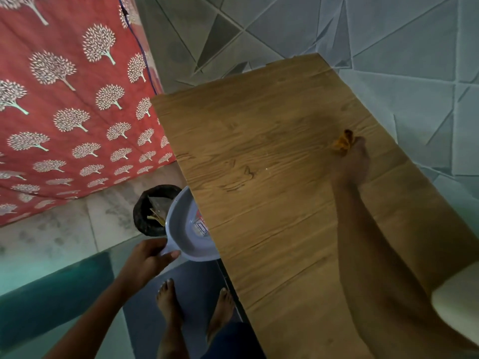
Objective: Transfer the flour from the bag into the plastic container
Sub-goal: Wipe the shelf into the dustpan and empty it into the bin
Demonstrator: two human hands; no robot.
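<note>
My left hand (147, 257) grips the handle of a pale grey dustpan (186, 229), held just below the left edge of the wooden table (259, 177). A label with red print shows inside the pan, partly hidden by the table edge. My right hand (352, 164) rests on the far right part of the tabletop, fingers closed on a small orange cloth (343, 142). Neither the flour bag nor the plastic container is in view.
A round black bin (147, 216) with scraps stands on the floor beside the dustpan. A red curtain with tree print (64, 99) hangs at left. Grey patterned wall tiles (388, 47) lie behind the table. My bare feet (194, 312) stand on a dark mat.
</note>
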